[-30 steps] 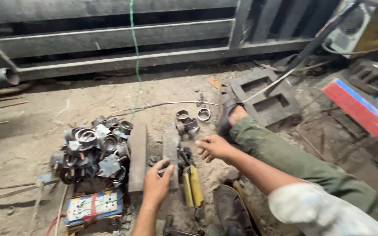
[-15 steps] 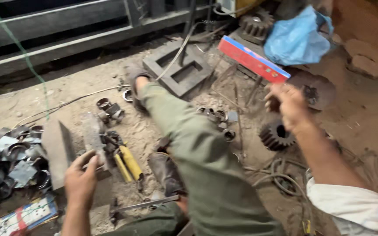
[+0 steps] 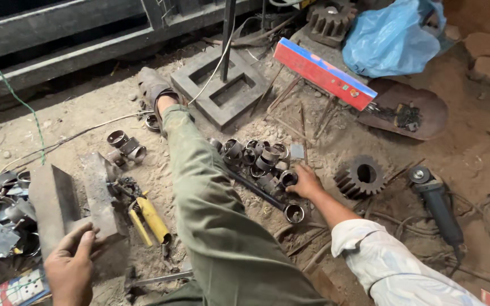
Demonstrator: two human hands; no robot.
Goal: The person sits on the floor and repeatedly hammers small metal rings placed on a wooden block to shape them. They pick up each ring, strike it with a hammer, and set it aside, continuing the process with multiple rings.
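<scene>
On the dusty floor, an outstretched leg [image 3: 211, 198] splits the workspace. Left of it, the left hand [image 3: 70, 266] rests open-fingered against the edge of a steel block [image 3: 98, 195]. Right of it, the right hand [image 3: 306, 182] seems closed on a short metal ring [image 3: 288, 179] at the ring pile [image 3: 256, 158], bare dirt beyond.

Workshop setting seen from above. The floor [image 3: 75, 122] is bare, dusty earth strewn with metal scraps and thin rods. Along the upper edge runs a dark steel frame of horizontal beams [image 3: 58, 51]. A thin green cord [image 3: 21, 99] crosses the left side. A grey cast block with two rectangular recesses [image 3: 222, 85] lies on the ground, with a crumpled blue plastic bag [image 3: 389, 37] upper right. Light is even and diffuse.
</scene>
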